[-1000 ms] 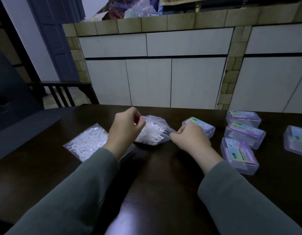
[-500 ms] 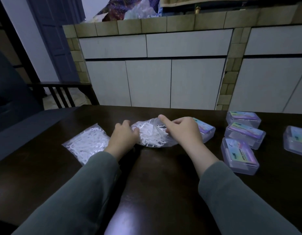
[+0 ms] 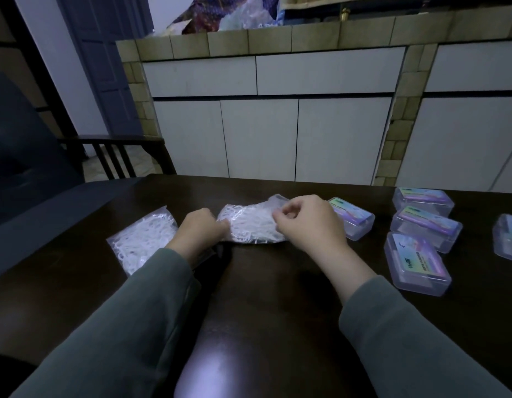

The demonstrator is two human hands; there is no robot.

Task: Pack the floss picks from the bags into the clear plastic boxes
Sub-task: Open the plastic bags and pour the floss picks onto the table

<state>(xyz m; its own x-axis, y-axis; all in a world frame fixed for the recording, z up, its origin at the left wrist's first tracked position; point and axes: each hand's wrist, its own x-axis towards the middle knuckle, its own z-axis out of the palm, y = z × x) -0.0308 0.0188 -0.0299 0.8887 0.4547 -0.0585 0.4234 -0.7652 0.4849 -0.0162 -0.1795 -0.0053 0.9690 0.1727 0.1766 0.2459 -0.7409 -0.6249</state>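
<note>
A clear bag of white floss picks [image 3: 250, 224] lies on the dark table [image 3: 272, 288] between my hands. My left hand [image 3: 201, 232] grips the bag's left end. My right hand [image 3: 308, 224] pinches the bag's top right part, fingers curled over it. A second bag of floss picks [image 3: 142, 238] lies flat to the left, untouched. Several clear plastic boxes with colourful labels sit closed on the right: one just behind my right hand [image 3: 354, 221], one nearer me [image 3: 415, 264], two further back [image 3: 425, 228] [image 3: 422, 198].
Another closed box [image 3: 509, 237] is cut off by the right edge. White cabinet doors under a tiled counter [image 3: 277, 38] stand beyond the table's far edge. A dark wooden chair [image 3: 116, 152] stands at the back left.
Both hands have lowered the bag onto the table. My right hand moved left over the top of the bag, and my left hand dropped to its left end.
</note>
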